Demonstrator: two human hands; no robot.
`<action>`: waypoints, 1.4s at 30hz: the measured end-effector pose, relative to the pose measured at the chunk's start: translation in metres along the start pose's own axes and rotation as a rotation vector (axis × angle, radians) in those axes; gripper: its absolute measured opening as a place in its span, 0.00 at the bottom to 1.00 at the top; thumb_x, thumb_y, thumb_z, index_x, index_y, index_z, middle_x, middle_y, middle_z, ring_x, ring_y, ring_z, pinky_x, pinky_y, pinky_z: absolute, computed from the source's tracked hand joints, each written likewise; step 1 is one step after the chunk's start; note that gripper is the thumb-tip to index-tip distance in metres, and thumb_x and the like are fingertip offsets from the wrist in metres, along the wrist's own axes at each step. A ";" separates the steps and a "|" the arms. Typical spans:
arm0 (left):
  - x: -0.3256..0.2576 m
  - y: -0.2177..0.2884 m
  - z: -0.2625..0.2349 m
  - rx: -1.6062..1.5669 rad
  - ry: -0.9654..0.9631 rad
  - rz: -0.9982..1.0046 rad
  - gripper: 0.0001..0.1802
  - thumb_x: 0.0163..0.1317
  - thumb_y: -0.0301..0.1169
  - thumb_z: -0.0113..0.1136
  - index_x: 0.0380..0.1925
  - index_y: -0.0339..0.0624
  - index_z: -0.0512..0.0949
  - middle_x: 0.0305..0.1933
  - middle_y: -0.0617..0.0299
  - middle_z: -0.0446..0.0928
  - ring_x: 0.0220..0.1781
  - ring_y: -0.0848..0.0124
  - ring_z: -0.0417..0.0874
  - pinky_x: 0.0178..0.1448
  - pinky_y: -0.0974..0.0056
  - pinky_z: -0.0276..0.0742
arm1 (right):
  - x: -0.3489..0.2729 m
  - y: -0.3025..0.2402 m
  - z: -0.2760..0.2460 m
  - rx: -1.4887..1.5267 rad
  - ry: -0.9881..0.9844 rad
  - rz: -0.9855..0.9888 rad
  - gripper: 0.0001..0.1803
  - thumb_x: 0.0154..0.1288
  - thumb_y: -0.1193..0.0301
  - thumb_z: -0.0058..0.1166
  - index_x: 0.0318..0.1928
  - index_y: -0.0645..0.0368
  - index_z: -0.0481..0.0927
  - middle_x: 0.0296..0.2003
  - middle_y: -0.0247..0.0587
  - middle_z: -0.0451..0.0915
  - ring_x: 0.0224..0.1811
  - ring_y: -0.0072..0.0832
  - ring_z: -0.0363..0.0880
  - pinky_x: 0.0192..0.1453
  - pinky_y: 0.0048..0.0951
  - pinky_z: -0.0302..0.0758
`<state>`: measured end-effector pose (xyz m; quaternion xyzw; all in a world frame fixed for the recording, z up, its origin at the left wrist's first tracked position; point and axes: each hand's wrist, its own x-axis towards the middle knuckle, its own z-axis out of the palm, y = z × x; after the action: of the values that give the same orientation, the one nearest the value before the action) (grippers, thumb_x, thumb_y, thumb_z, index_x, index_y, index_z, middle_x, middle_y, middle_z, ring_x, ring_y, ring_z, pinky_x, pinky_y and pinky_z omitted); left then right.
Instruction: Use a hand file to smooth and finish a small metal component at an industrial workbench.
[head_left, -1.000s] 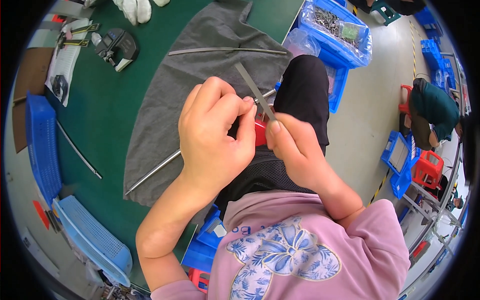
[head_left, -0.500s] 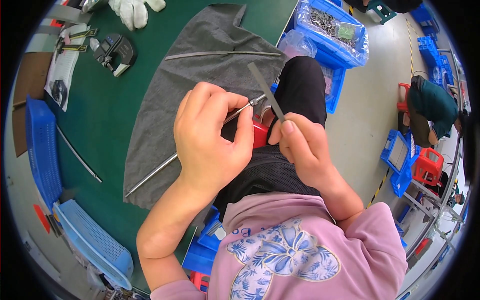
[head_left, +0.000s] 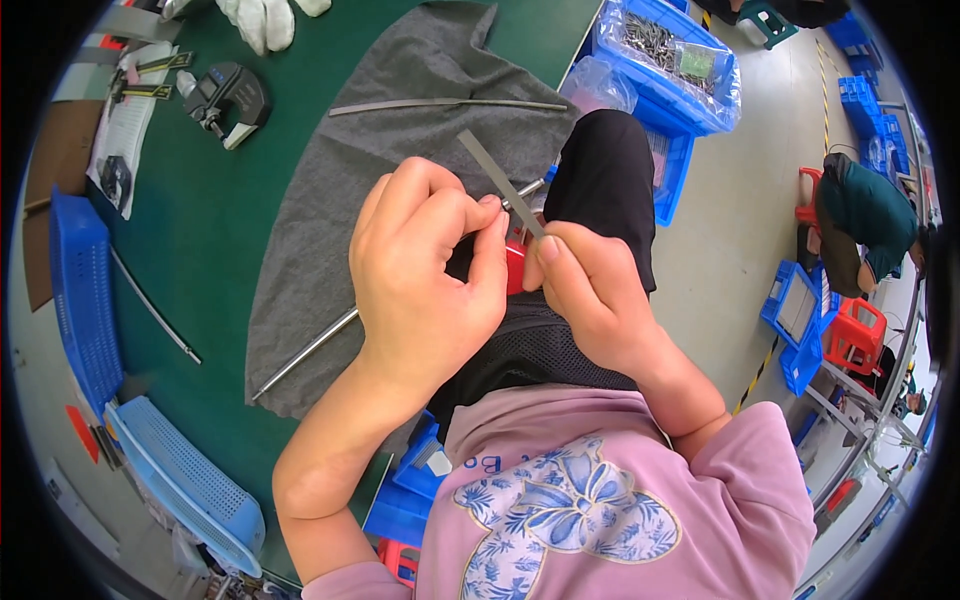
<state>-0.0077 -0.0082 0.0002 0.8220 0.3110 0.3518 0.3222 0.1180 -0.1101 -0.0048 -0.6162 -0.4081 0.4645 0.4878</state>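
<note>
Filing the end of a metal rod over our lap, both hands working close together.

We are pinching the near end of the long metal rod with our left hand, fingers curled closed around it, while the rod is lying slantwise across the grey cloth on the green table. Our right hand is gripping a flat grey file, closed around its lower end, with the blade sticking up and away from us and crossing the rod's tip. A second thin rod is resting on the cloth farther off, near a blue bin of small metal parts.
</note>
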 end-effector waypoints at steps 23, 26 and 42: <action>-0.001 0.000 0.000 0.000 0.000 0.003 0.09 0.44 0.17 0.66 0.19 0.37 0.74 0.24 0.60 0.69 0.25 0.63 0.70 0.27 0.61 0.64 | 0.011 -0.001 0.004 0.001 0.014 0.060 0.15 0.70 0.70 0.41 0.27 0.66 0.73 0.21 0.47 0.76 0.23 0.40 0.77 0.31 0.35 0.72; 0.001 0.000 0.000 0.019 0.000 0.034 0.09 0.44 0.17 0.66 0.19 0.37 0.74 0.25 0.60 0.69 0.25 0.63 0.70 0.27 0.61 0.64 | 0.004 0.002 0.002 0.065 0.005 0.107 0.16 0.71 0.70 0.41 0.27 0.66 0.73 0.21 0.47 0.76 0.23 0.40 0.77 0.31 0.35 0.72; 0.002 -0.002 -0.002 0.035 0.005 0.079 0.09 0.46 0.14 0.65 0.20 0.34 0.74 0.26 0.60 0.70 0.25 0.72 0.71 0.28 0.70 0.65 | -0.003 0.017 -0.018 -0.298 0.273 -0.461 0.21 0.71 0.81 0.37 0.63 0.70 0.60 0.29 0.38 0.71 0.27 0.21 0.68 0.37 0.20 0.68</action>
<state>-0.0086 -0.0053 0.0004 0.8384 0.2851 0.3608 0.2927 0.1357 -0.1206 -0.0188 -0.6291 -0.5315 0.1893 0.5348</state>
